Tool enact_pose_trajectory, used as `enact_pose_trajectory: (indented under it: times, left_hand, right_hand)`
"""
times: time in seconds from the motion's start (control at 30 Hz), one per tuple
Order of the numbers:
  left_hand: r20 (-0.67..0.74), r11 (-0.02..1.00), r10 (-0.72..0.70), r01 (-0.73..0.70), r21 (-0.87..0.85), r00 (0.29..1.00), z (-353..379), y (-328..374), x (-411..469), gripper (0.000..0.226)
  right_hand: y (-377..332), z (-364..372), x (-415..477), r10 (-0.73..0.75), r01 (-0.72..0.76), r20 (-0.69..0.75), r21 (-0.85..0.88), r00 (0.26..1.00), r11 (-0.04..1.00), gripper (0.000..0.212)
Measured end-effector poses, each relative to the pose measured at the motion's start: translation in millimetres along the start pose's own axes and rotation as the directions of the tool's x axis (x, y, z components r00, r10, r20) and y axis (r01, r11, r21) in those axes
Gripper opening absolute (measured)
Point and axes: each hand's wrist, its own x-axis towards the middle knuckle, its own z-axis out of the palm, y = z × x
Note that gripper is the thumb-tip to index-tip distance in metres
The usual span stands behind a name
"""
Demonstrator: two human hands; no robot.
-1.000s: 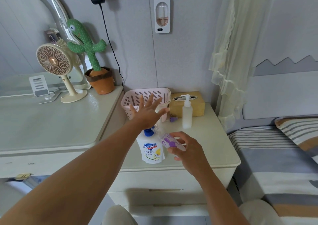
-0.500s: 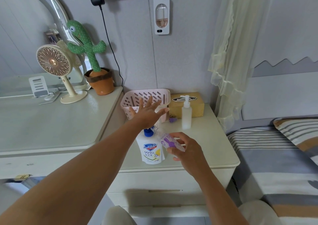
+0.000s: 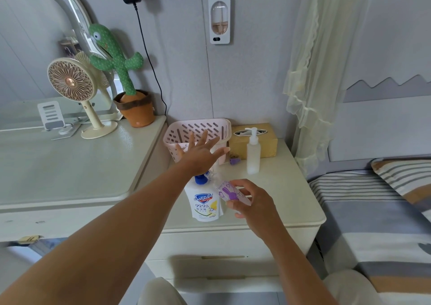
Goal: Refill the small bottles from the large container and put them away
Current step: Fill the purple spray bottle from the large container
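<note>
At the near edge of the small cabinet (image 3: 291, 202), the right hand (image 3: 253, 202) sits at about 3 o'clock from the big soap bottle (image 3: 205, 205). Its fingers and thumb are curled round the little bunny bottle (image 3: 229, 191), which is tipped so its top points at the big bottle's blue pump (image 3: 200, 179). I think it is held that way so the soap can squirt right in. The left hand (image 3: 200, 155) is just above the pump, at 12 o'clock, with its fingers straight, spread wide and holding nothing. The palm seems to push the pump down, though I cannot see it touch. A bit farther, at 1 o'clock, a tiny purple cap (image 3: 235, 161) lies on the top, likely waiting for the bunny bottle. At 2 o'clock a clear pump bottle (image 3: 253, 155) stands upright. Behind are a pink basket (image 3: 198, 127) at 12 o'clock and a tan tissue box (image 3: 265, 146) at 1 o'clock. I count two hands, one big bottle, two small bottles, one cap, one basket and one box.
</note>
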Motion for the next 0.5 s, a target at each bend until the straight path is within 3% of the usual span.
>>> enact_pose_trajectory:
  times: [0.17, 0.5]
  left_hand:
    - [-0.015, 0.999, 0.004, -0.004, 0.043, 1.000, -4, 0, 2, 0.093]
    - [-0.025, 1.000, -0.025, 0.025, -0.009, 0.999, 5, -5, 1, 0.073]
  right_hand:
    - [-2, -1, 1, -0.012, 0.012, 0.001, -0.018, 1.000, 1.000, 0.034]
    - [0, 2, 1, 0.011, -0.011, 0.011, -0.004, 1.000, 1.000, 0.037]
